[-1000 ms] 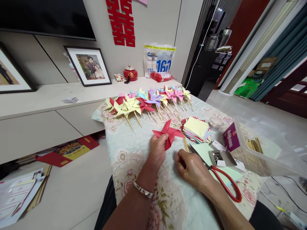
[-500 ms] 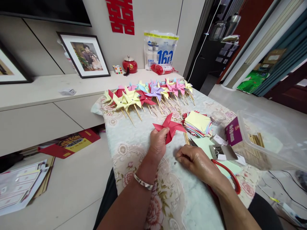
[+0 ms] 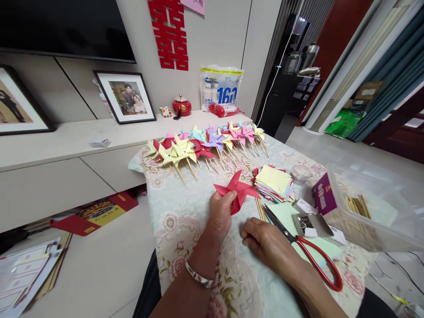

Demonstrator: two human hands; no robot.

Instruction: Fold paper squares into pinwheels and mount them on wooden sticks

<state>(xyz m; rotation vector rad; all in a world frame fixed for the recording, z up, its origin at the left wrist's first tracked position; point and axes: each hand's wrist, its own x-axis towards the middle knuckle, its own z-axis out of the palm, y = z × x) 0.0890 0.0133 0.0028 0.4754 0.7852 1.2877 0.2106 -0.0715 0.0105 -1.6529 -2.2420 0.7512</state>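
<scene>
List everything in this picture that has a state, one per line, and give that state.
Left hand: closed on red pinwheel
Red pinwheel: folded, no stick visible
Right hand: fingers curled, any contents hidden
Other pinwheels: mounted on sticks
Paper: stacked unevenly
Scissors: lying flat, partly hidden
Small box: open
Bin: holding more sticks
Pot: lidded
TV: dark

The red pinwheel [image 3: 241,191] is matt paper, like the stacked squares [image 3: 273,180] to its right. The scissors [image 3: 292,238] pair dark metal blades with glossy red handles. Wooden-looking sticks [image 3: 260,209], a smooth, clear plastic tub [image 3: 386,237] at right, matt cloth tablecloth [image 3: 190,194], shiny red jar [image 3: 183,108] far off.
</scene>
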